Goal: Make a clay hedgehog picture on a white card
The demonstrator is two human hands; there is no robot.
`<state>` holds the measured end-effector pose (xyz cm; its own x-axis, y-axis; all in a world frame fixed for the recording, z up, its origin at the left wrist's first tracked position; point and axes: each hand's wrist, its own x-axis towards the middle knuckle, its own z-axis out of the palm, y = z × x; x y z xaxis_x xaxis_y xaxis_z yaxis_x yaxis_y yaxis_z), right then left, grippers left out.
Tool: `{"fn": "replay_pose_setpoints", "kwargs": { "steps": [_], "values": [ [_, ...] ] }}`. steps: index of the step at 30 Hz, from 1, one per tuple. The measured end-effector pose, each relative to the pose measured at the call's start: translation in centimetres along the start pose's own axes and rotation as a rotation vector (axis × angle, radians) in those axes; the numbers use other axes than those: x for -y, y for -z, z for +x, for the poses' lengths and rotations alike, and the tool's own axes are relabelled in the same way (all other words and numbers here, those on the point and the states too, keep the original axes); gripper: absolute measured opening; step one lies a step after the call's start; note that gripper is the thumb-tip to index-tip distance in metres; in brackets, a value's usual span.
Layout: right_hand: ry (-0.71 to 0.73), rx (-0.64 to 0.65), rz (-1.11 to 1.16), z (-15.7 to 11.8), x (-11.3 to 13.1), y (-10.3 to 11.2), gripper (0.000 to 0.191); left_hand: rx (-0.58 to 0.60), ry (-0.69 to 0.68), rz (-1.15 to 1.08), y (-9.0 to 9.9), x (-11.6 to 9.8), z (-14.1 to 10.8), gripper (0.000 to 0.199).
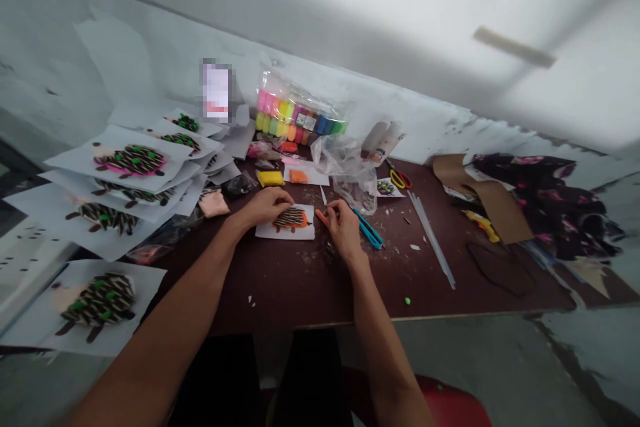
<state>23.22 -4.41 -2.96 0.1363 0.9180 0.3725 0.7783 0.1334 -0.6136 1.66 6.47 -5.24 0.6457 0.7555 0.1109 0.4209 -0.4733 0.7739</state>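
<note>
Work surface: dark brown wood tabletop (pixel 280 287) w/ scattered clay crumbs & paper scraps, against scuffed white wall (pixel 125 60); grey floor below, red seat (pixel 440 407) at near R.

Surroundings: L end, overlapping white sheets (pixel 120 167) w/ finished clay hedgehogs, one sheet (pixel 95 300) overhanging near-L corner. Far side, L to R: clear bag of clay bars (pixel 300 110), yellow clay packet (pixel 270 178), orange clay lump on white card (pixel 299 176), crumpled clear plastic bag (pixel 350 173), yellow-and-red-handled scissors (pixel 400 179). R end: long clear strips (pixel 430 237), brown cardboard (pixel 493 200), dark floral cloth (pixel 540 200). Peach clay sheet (pixel 214 203) lies just L of L hand. Nothing blocks view of the work.

Work piece: clay hedgehog card (pixel 287 230) at table centre, between hands, long axis approx L–R, slightly skewed; orange hedgehog body w/ dark-and-white stripes, legs toward near edge, snout apparently R.

Hands: L hand (pixel 265 208) lies over card's far-L part, fingers loosely curved, tips at the hedgehog; grip unclear. R hand (pixel 344 227) pinches orange clay roll (pixel 321 217) btw thumb & fingers, free end angled far-L, just beside card's R edge; teal plastic tool (pixel 367 227) lies just R of it.
</note>
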Motion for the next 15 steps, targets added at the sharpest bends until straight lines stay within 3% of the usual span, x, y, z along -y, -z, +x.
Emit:
{"fn": "replay_pose_setpoints", "kwargs": {
  "steps": [4,11,15],
  "values": [
    [0.016,0.057,0.171,-0.4,0.5,-0.4,0.026,-0.005,0.057,-0.048,0.1,-0.7,-0.2,0.022],
    [-0.004,0.121,0.261,-0.6,1.5,-0.2,0.022,-0.034,0.018,-0.088,0.0,-0.8,-0.4,0.018],
    [-0.033,0.128,0.258,-0.7,1.4,-0.2,0.02,0.022,0.114,-0.142,0.1,-1.1,-0.4,0.019]
  ]
}}
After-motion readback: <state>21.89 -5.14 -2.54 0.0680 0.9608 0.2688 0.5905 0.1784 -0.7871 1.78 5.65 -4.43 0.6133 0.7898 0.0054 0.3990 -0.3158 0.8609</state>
